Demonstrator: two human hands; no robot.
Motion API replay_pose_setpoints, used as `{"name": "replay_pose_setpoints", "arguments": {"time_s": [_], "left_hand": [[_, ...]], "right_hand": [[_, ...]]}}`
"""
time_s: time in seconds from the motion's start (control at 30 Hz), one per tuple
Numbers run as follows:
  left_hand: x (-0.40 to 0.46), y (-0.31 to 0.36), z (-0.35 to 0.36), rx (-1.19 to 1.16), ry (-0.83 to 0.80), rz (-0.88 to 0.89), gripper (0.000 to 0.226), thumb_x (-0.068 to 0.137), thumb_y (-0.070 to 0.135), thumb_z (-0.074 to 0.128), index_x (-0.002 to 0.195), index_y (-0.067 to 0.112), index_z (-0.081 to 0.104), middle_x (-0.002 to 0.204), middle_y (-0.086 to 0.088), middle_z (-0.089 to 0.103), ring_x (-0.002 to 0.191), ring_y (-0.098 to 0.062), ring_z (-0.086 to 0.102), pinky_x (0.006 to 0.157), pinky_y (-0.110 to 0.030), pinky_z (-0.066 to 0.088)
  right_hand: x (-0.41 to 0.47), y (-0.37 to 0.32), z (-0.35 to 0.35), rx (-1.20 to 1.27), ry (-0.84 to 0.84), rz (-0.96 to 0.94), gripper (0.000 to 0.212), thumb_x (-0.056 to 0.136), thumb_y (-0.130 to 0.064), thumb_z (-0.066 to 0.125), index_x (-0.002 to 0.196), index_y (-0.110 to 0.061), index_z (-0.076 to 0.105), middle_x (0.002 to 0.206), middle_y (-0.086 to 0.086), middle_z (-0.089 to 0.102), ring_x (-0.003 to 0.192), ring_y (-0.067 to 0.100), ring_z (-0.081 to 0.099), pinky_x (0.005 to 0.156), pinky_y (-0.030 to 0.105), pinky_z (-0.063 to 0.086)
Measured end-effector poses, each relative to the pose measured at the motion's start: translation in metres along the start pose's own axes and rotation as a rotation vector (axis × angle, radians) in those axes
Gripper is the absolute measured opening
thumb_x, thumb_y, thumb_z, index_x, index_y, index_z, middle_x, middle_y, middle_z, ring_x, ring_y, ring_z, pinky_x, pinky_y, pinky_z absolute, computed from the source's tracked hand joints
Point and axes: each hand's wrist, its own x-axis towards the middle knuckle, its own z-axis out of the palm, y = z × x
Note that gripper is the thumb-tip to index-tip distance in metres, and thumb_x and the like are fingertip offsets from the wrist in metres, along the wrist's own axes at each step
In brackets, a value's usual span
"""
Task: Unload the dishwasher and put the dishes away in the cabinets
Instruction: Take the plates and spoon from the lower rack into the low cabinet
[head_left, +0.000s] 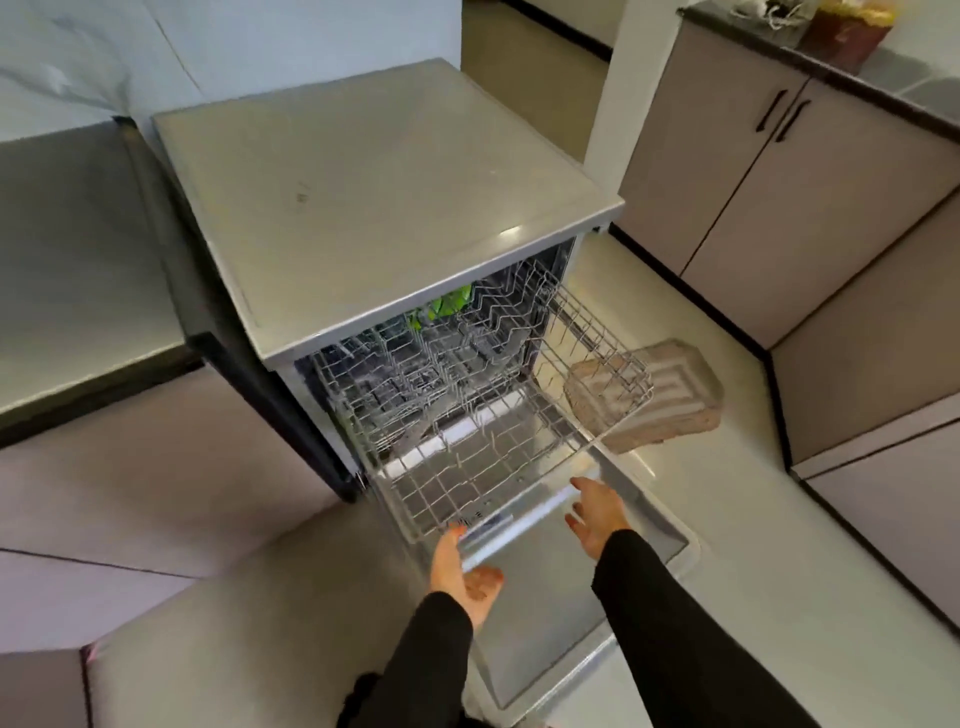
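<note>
As the head view looks down on the open dishwasher (395, 218), its door (550, 613) lies flat and the lower rack (483, 431) stands drawn out over it. The left hand (462, 566) and right hand (597, 514) hover palm-up at the rack's front rail (519, 512), fingers spread and relaxed, gripping nothing; whether the fingertips touch the rail cannot be told. The drawn-out wire rack appears bare; only a green item (447, 306) shows deeper inside, under the top panel, its kind unclear. Judged by build, the rack is light, stiff and rolls freely, best held at the front rail with both hands. The cabinets (769, 176) stand to the right, doors closed, across the floor (727, 519).
</note>
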Motion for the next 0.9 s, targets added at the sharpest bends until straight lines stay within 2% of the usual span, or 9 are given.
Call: {"name": "replay_pose_setpoints", "arguments": {"time_s": [0.2,0.33,0.43,0.5,0.57,0.7,0.8,0.87,0.9], "left_hand": [[0.039,0.007,0.025,-0.176,0.061,0.081,0.014,0.101,0.025,0.039,0.112,0.016,0.040,0.078,-0.015,0.048,0.064,-0.025,0.048,0.064,-0.035,0.047],[0.058,0.007,0.026,-0.295,0.085,0.071,0.019,0.102,0.019,0.035,0.120,0.025,0.037,0.090,-0.024,0.051,0.077,-0.033,0.055,0.064,-0.040,0.055],[0.065,0.011,0.025,-0.339,0.091,0.083,0.012,0.102,0.014,0.031,0.113,0.014,0.036,0.088,-0.024,0.052,0.076,-0.034,0.055,0.058,-0.039,0.055],[0.065,0.018,0.026,-0.338,0.109,0.123,0.017,0.102,0.011,0.029,0.115,0.011,0.040,0.088,-0.023,0.052,0.075,-0.033,0.056,0.071,-0.042,0.052],[0.064,0.032,0.027,-0.345,0.111,0.153,0.022,0.101,0.009,0.029,0.115,0.006,0.045,0.087,-0.021,0.054,0.076,-0.031,0.057,0.082,-0.042,0.050],[0.078,0.072,0.036,-0.333,0.090,0.188,0.021,0.099,0.003,0.031,0.092,0.002,0.051,0.085,-0.019,0.057,0.074,-0.025,0.057,0.063,-0.032,0.054],[0.099,0.097,0.048,-0.277,0.052,0.195,0.021,0.097,-0.002,0.033,0.105,-0.002,0.052,0.087,-0.019,0.058,0.073,-0.023,0.056,0.080,-0.029,0.049],[0.111,0.117,0.056,-0.274,0.028,0.221,0.024,0.099,0.002,0.033,0.114,-0.002,0.051,0.085,-0.016,0.057,0.064,-0.018,0.056,0.095,-0.019,0.044],[0.118,0.129,0.060,-0.280,0.014,0.243,0.024,0.100,0.004,0.033,0.116,-0.001,0.051,0.086,-0.014,0.058,0.056,-0.015,0.058,0.085,-0.009,0.046]], "right_hand": [[0.041,0.001,0.018,-0.017,-0.128,0.070,0.070,0.098,-0.025,0.050,0.154,-0.020,0.007,0.158,0.004,0.019,0.141,0.026,0.029,0.113,0.041,0.033],[0.066,-0.003,0.045,-0.061,-0.090,0.073,0.062,0.101,-0.022,0.042,0.153,-0.012,0.011,0.153,0.007,0.028,0.130,0.027,0.042,0.106,0.034,0.038],[0.081,-0.002,0.061,-0.166,-0.025,0.029,0.046,0.096,-0.013,0.044,0.140,0.003,0.039,0.105,0.008,0.054,0.073,0.014,0.050,0.069,0.026,0.043],[0.087,0.000,0.066,-0.266,0.029,-0.034,0.033,0.092,-0.009,0.047,0.120,0.006,0.054,0.077,0.003,0.051,0.062,0.012,0.047,0.061,0.027,0.043],[0.086,-0.002,0.074,-0.281,-0.019,-0.049,0.021,0.093,-0.008,0.044,0.112,-0.007,0.052,0.068,0.001,0.044,0.057,0.011,0.042,0.054,0.025,0.040],[0.092,-0.018,0.107,-0.267,-0.131,-0.064,0.024,0.095,-0.007,0.041,0.116,-0.018,0.042,0.068,0.004,0.039,0.057,0.011,0.035,0.052,0.025,0.033],[0.113,-0.030,0.129,-0.394,-0.105,-0.151,0.022,0.095,-0.009,0.040,0.116,-0.015,0.045,0.077,0.005,0.050,0.056,0.012,0.040,0.051,0.026,0.035],[0.119,-0.045,0.143,-0.416,-0.158,-0.172,0.035,0.099,-0.010,0.036,0.133,-0.014,0.043,0.079,0.001,0.050,0.056,0.011,0.039,0.051,0.024,0.034],[0.125,-0.051,0.153,-0.436,-0.193,-0.193,0.037,0.101,-0.012,0.036,0.137,-0.014,0.041,0.087,0.000,0.053,0.060,0.010,0.041,0.056,0.023,0.038]]}}
